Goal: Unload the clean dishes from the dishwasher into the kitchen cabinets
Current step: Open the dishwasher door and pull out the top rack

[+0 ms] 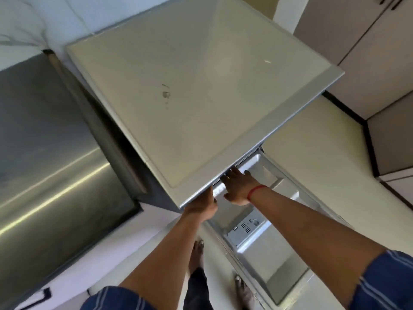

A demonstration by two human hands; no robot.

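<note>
The dishwasher top is pale grey-beige, its open door silver-grey. The fridge is brushed steel. Sleeves are dark blue with thin pale stripes; a red band circles the right wrist. Cabinets are taupe, edged black.

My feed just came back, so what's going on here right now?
A person stands at the dishwasher, whose door is folded down toward their feet with the detergent dispenser facing up. Both hands reach into the gap beneath its front edge. The left hand has its fingers hidden under that edge, and the right hand is just inside the opening. No rack or dishes show, so unloading seems not yet begun.
</note>
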